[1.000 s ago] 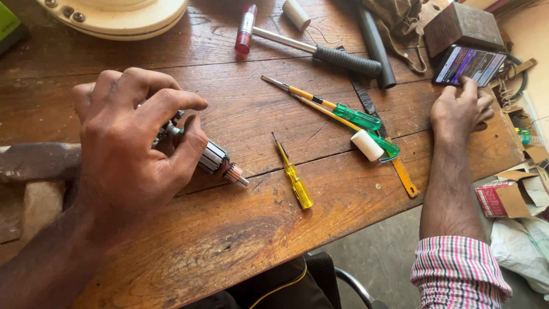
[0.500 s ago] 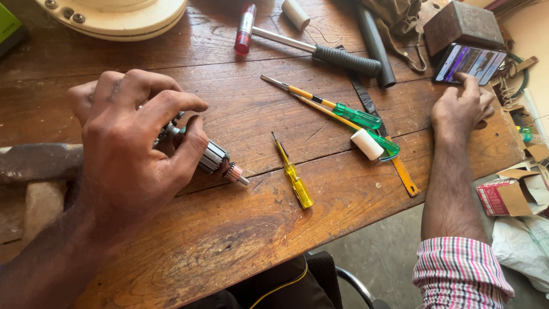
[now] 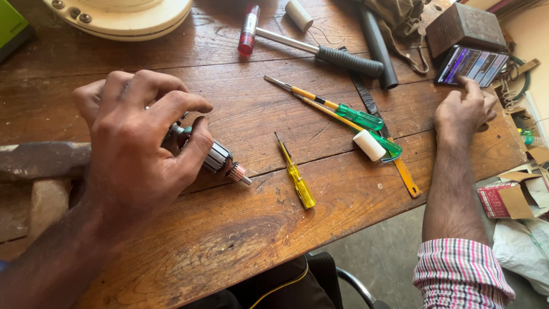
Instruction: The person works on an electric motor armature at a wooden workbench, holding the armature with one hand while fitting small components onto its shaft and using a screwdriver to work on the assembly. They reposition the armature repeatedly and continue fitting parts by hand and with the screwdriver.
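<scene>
My left hand (image 3: 140,140) is closed over a small motor armature (image 3: 220,161) that lies on the wooden table (image 3: 240,240); its grey core and copper end stick out past my thumb. My right hand (image 3: 464,111) rests at the table's right edge, index finger touching the lit screen of a phone (image 3: 473,64). A small yellow screwdriver (image 3: 296,173) lies between my hands.
Two green-handled screwdrivers (image 3: 357,117) and a white cylinder (image 3: 369,145) lie right of centre. At the back are a long black-handled tool (image 3: 320,51), a red marker (image 3: 249,30), a white round housing (image 3: 123,17) and a brown block (image 3: 464,26). Cardboard boxes (image 3: 509,197) sit on the floor.
My right hand has shifted slightly toward the phone, its finger now on the screen. My left hand keeps its hold on the armature, hardly moving.
</scene>
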`<state>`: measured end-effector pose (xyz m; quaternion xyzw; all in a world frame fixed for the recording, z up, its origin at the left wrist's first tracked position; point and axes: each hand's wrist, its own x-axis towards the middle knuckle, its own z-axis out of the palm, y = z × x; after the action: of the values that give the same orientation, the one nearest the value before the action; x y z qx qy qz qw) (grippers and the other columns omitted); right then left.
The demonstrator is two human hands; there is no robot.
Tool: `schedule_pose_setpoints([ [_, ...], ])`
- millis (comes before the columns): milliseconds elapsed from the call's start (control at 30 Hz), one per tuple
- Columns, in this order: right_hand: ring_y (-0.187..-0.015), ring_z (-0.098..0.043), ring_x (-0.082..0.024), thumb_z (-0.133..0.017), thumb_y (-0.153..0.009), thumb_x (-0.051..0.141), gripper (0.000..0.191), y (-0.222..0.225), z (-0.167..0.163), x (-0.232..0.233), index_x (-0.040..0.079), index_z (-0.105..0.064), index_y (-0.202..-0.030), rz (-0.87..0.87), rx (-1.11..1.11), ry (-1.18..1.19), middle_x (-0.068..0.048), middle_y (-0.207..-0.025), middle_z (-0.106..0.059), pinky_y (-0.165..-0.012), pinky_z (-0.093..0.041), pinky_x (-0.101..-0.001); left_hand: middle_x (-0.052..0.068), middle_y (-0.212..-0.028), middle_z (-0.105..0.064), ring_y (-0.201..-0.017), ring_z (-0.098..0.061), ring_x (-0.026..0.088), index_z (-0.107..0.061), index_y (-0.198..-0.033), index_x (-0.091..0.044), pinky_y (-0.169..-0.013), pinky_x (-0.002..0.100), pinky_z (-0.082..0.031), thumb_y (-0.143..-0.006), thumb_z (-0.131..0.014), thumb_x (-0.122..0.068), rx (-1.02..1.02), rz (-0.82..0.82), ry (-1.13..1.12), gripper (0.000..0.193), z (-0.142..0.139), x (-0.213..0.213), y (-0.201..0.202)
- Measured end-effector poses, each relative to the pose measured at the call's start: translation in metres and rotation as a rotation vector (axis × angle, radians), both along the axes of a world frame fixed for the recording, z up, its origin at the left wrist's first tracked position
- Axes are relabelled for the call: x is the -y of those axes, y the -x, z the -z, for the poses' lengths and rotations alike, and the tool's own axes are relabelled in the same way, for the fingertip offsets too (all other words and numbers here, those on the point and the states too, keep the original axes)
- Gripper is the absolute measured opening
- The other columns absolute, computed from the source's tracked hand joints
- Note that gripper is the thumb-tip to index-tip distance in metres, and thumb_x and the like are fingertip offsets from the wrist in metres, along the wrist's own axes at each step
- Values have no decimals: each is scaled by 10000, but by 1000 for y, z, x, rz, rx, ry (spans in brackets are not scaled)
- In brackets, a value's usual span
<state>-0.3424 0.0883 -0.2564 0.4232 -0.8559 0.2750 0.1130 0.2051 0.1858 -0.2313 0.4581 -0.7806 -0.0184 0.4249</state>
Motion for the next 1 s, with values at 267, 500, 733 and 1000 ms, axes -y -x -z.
schedule_pose_setpoints([
  [267,-1334,-379,-300,-525,-981,85,350,0,1,-2,243,-736,-1212,-14,13,34,-94,-1361,-458,-1148,-263,-551,79,-1059,-675,-1099,-571,257,-774,-1001,-105,-1002,481,-287,-885,-807,-189,7,-1,-5,146,0,0,0],
  [500,-1345,-364,-303,-521,-974,78,354,0,3,0,236,-711,-1227,-32,12,33,-103,-1378,-435,-1137,-258,-555,72,-1055,-671,-1101,-569,252,-776,-1006,-110,-1006,480,-289,-894,-798,-189,9,1,-13,139,0,-1,-2],
  [733,-1390,-304,-327,-553,-957,129,416,-12,1,1,226,-583,-1361,8,37,-102,-122,-1430,-393,-1166,-186,-585,75,-1058,-675,-1103,-568,255,-774,-1001,-106,-1009,480,-286,-891,-799,-192,11,-2,-20,141,3,-1,-3],
  [1000,-1404,-289,-340,-557,-948,137,506,-20,-5,0,174,-484,-1447,-5,18,-48,-158,-1494,-359,-1143,-229,-582,56,-1162,-674,-1201,-557,246,-776,-1095,-146,-1098,482,-273,-962,-790,-249,20,-3,-39,169,10,-1,-3],
])
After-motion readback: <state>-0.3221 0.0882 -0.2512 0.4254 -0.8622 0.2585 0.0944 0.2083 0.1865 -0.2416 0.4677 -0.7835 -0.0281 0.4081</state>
